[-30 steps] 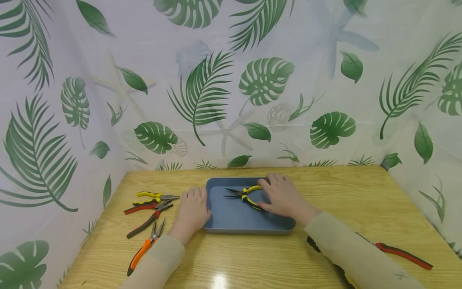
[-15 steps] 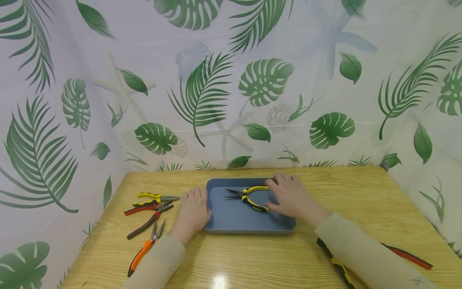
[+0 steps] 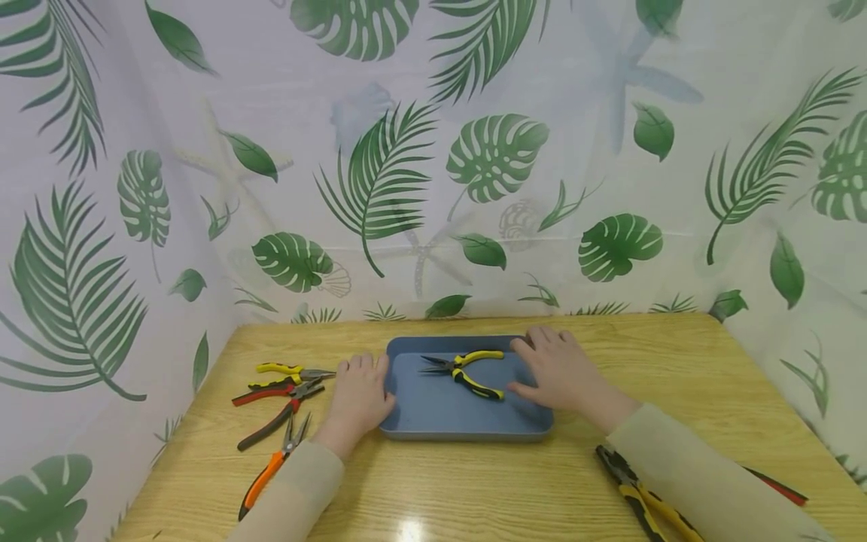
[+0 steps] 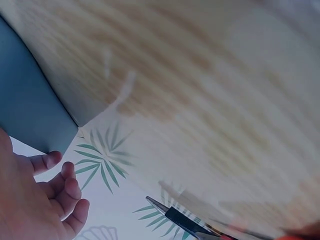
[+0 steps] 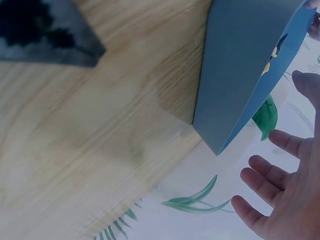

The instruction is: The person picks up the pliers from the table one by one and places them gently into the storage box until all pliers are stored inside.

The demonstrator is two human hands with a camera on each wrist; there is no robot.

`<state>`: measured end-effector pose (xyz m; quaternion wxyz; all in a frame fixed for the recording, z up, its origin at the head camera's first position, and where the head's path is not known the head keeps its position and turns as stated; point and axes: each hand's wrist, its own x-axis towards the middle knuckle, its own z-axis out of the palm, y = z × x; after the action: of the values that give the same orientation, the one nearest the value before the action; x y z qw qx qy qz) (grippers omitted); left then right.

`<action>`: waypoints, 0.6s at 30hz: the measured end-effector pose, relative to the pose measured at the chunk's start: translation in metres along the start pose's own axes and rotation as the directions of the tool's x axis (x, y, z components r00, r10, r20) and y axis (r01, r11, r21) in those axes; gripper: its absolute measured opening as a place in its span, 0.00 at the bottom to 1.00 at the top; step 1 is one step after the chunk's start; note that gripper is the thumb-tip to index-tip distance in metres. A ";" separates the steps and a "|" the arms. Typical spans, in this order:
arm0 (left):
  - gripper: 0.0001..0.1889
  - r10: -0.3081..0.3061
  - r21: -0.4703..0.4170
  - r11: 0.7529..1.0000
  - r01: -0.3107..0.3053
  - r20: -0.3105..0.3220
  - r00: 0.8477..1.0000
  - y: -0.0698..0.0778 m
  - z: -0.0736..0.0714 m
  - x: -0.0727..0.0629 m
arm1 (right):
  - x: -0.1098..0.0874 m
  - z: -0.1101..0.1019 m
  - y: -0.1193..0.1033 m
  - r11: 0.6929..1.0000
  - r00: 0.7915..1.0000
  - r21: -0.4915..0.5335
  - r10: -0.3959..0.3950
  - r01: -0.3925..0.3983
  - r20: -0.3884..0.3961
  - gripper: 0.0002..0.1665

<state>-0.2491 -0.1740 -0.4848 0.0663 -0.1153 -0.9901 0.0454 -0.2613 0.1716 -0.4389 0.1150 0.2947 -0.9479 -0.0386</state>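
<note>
A blue-grey tray (image 3: pixel 433 412) sits on the table, and inside it lies a pair of yellow-and-black long-nose pliers (image 3: pixel 463 370), its handles spread toward the right. My right hand (image 3: pixel 558 369) hovers over the tray's right end, fingers spread and relaxed, apart from the pliers; the right wrist view shows nothing in that hand (image 5: pixel 287 185). At the left wall of the tray rests my left hand (image 3: pixel 357 395), its fingers loosely bent beside the rim. In the left wrist view the left hand (image 4: pixel 45 197) holds nothing, near the tray's corner (image 4: pixel 55 135).
Left on the table lie yellow pliers (image 3: pixel 279 368), red-and-black pliers (image 3: pixel 276 431) and orange-and-black long-nose pliers (image 3: pixel 267 474), close together. Yellow-and-black pliers (image 3: pixel 633 489) and a red handle (image 3: pixel 779 485) lie partly under the right forearm. A leaf-patterned cloth (image 3: pixel 420 188) stands behind.
My right hand has let go of the yellow-and-black pliers in the tray and drawn back to the right. The forearm has uncovered more of the pliers at right. The left hand stays put.
</note>
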 end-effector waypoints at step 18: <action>0.28 0.028 -0.003 1.000 -0.028 -0.031 0.999 -0.005 -0.007 -0.001 | -0.028 -0.002 0.017 1.000 1.000 -0.014 0.026 -0.026 -0.002 0.42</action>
<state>-0.2480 -0.1786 -0.4778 0.0808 -0.1298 -0.9873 0.0429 -0.2478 0.2015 -0.4398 0.1185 0.2815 -0.9512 -0.0432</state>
